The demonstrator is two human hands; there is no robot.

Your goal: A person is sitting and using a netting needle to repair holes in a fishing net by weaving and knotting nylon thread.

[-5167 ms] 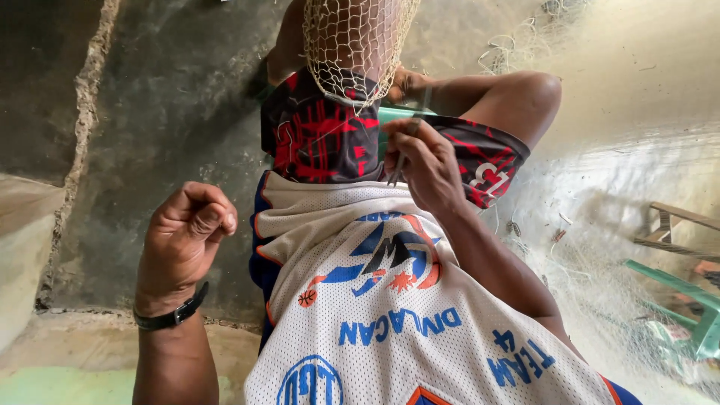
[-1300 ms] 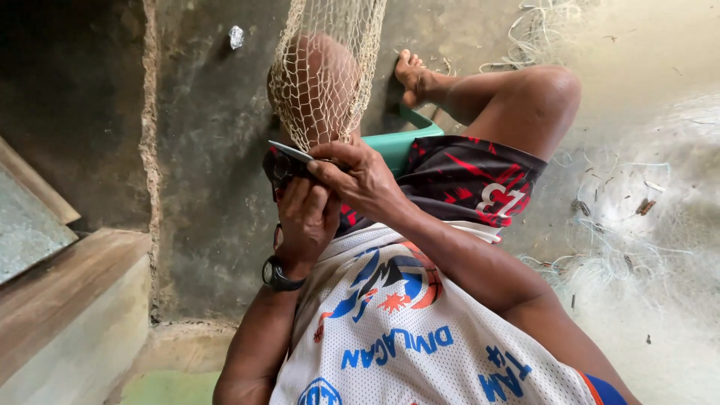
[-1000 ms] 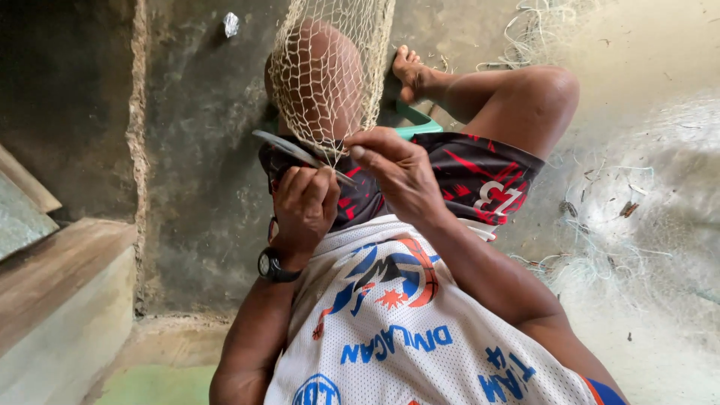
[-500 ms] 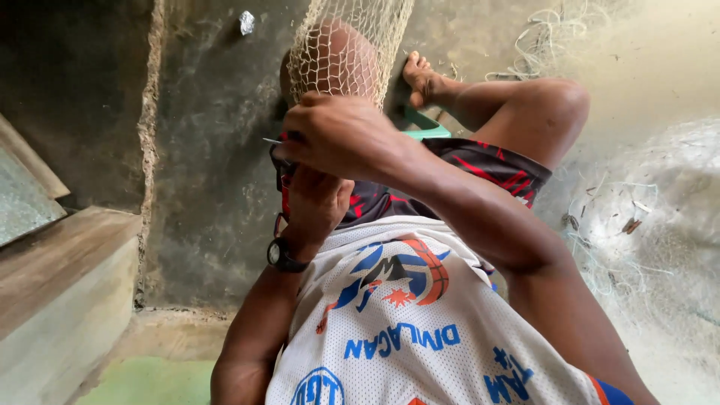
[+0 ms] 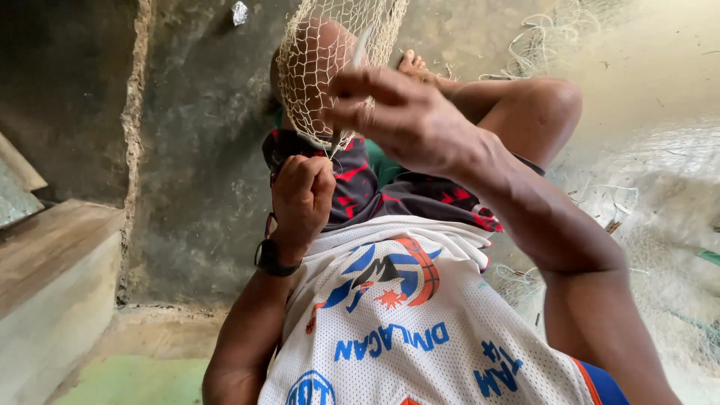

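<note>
A pale fishing net hangs over my raised knee. My right hand is up in front of the net, fingers closed on a thin flat netting needle whose tip points upward. Just below, my left hand is a closed fist pinching the net's lower edge, with a dark watch on its wrist. A thin strand runs from the net's edge down to that fist. My other leg is bent to the right, its foot resting behind the net.
A wooden step lies at the left beside a rough concrete floor. More loose net is heaped on the sandy ground at the right. A crumpled foil scrap lies at the top.
My right hand has risen from beside my left hand to the front of the net, carrying the needle upward. My left hand has stayed at the net's lower edge, fist closed.
</note>
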